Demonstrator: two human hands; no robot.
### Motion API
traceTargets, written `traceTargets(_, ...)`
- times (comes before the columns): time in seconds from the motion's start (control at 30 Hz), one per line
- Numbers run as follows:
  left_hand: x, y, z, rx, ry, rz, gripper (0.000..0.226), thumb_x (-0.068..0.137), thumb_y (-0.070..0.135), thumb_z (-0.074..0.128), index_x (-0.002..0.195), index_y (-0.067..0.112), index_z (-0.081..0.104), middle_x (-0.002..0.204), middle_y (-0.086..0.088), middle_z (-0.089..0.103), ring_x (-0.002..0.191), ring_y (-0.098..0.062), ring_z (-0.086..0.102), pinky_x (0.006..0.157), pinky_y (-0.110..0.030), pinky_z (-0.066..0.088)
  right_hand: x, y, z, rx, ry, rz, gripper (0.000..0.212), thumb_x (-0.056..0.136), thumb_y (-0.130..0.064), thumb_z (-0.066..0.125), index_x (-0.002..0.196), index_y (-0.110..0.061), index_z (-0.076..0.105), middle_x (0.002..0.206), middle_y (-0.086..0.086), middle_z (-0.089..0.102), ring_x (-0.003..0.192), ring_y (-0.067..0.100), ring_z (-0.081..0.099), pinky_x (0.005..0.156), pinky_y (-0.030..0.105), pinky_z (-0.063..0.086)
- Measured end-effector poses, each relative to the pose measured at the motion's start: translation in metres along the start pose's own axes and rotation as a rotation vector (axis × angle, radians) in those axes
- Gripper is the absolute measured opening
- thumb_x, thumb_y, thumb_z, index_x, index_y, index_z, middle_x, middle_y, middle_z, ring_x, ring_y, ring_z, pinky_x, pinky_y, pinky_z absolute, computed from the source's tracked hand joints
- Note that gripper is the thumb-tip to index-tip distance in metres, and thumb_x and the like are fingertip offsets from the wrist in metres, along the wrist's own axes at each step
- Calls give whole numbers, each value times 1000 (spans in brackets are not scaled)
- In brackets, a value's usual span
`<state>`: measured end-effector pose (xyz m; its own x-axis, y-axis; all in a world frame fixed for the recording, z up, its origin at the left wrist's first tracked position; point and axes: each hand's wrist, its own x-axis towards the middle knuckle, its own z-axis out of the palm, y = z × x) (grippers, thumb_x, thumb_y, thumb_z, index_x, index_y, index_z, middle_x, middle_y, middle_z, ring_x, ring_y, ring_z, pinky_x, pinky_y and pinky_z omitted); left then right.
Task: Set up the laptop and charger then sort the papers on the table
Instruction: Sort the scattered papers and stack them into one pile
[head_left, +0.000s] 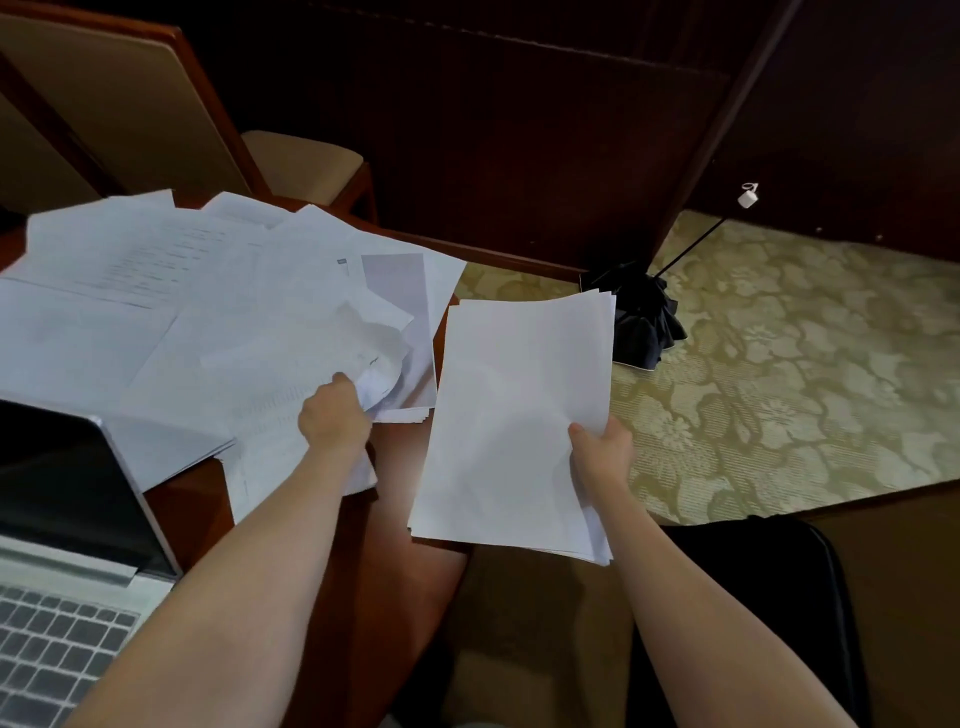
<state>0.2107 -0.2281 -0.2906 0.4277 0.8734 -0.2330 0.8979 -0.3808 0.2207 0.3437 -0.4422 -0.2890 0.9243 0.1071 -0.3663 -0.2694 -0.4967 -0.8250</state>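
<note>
Papers (208, 291) fan loosely; left hand (332, 415) pinches a crumpled sheet (379, 358), right hand (602, 452) grips a flat stack (514, 415).

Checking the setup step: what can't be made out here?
Head view:
Charger: not seen; laptop cut off by left and bottom edges.
Print on loose papers: too blurred to read.
Left hand: fingers hidden under the papers it grips.
Lower sheets of the stack in the right hand: covered by the top sheet.

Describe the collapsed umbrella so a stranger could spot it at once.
Find the pale floral carpet right of the table. Where it meets the dark wall lies the umbrella, beyond the held paper stack. Nothing else there is black crumpled fabric on a thin shaft.
</note>
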Motion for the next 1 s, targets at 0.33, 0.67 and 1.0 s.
traceTargets(0.33, -43, 25, -37, -33, 13, 411, 37, 83, 13, 51, 119, 21, 48, 111, -6, 62, 100, -31, 60, 71, -31, 42, -15, 1, 40, 110, -282, 118, 15, 85, 5, 50, 94, -4, 58, 83, 4, 61, 82, 26, 59, 81, 38, 51)
traceTargets(0.67, -56, 5, 8, -72, -692, 400, 38, 80, 14, 65, 113, 18, 47, 104, -3, 52, 81, -16, 51, 62, -24, 46, -14, 6, 54, 213, -304, -21, 28, 94, -14, 47, 120, -18, 38, 83, -4, 53, 81, 19, 54, 85, 47, 47)
traceTargets(1.0, -52, 27, 3, -736, -604, 126, 23, 81, 4, 59, 103, 7, 52, 87, -7, 54, 67, -17, 54, 45, -16, 44, -4, -1, 51, 196, -428, 249, 38, 86, -41, 56, 103, -7, 62, 98, 6, 64, 92, 26, 61, 83, 35, 48)
